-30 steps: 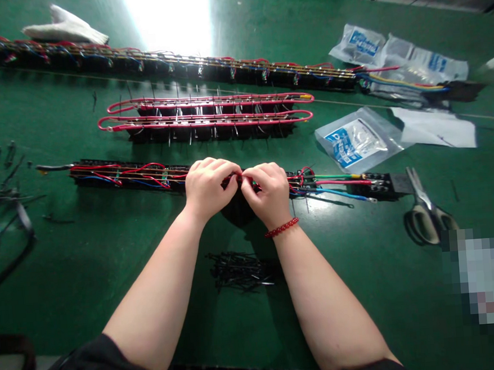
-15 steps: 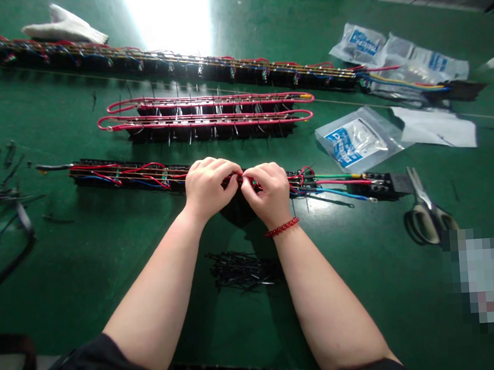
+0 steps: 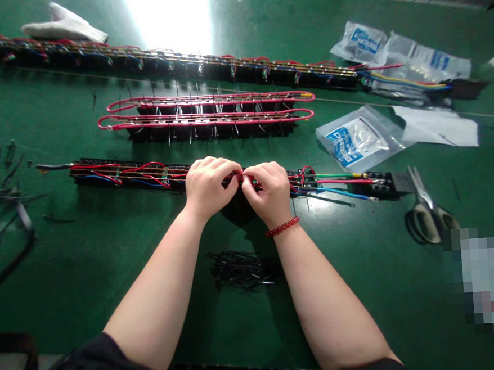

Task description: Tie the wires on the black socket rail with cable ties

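A long black strip (image 3: 136, 174) with red and blue wires and small green boards lies across the table before me. My left hand (image 3: 210, 185) is closed over its middle, thumb and forefinger pinching a thin red wire (image 3: 238, 175). Against it, fingertip to fingertip, my right hand (image 3: 268, 189) is also closed, in a pinch at the same wire. The fingers cover most of that spot. Green, red and blue leads (image 3: 344, 183) run from the strip's right end to a black terminal piece (image 3: 380, 184). Nearer to me lies a pile of black cable ties (image 3: 242, 270).
Behind the strip lie two shorter assemblies with red wire loops (image 3: 212, 120) and a longer wired strip (image 3: 171, 63). Scissors (image 3: 429, 214) and plastic bags (image 3: 356, 138) are on the right. Loose black ties (image 3: 4, 193) lie left. A white glove (image 3: 64, 26) sits at the back.
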Demonstrator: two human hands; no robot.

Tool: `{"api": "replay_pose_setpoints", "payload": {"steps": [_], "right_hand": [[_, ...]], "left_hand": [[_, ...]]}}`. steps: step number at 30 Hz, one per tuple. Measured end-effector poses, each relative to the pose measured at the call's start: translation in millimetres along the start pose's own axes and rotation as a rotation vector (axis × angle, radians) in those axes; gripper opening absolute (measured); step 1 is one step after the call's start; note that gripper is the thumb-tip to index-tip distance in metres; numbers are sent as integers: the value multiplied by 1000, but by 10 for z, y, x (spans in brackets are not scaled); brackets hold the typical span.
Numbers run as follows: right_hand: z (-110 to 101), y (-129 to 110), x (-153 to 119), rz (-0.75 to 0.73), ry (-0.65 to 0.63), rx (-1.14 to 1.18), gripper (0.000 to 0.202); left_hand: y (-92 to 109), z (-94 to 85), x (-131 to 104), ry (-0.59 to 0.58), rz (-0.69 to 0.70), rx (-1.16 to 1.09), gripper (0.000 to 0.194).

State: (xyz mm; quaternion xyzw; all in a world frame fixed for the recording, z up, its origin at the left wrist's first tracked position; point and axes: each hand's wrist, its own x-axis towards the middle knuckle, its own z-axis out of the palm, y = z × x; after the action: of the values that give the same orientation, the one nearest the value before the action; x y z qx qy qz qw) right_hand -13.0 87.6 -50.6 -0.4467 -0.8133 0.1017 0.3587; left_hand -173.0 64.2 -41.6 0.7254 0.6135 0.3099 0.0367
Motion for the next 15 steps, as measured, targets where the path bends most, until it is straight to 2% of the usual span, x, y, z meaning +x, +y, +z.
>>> {"api": "replay_pose_setpoints", "payload": {"steps": [15], "right_hand": [[3, -1, 0, 12, 1, 6, 11]], "left_hand": [[2, 21, 5, 101, -56, -51, 13]]}}
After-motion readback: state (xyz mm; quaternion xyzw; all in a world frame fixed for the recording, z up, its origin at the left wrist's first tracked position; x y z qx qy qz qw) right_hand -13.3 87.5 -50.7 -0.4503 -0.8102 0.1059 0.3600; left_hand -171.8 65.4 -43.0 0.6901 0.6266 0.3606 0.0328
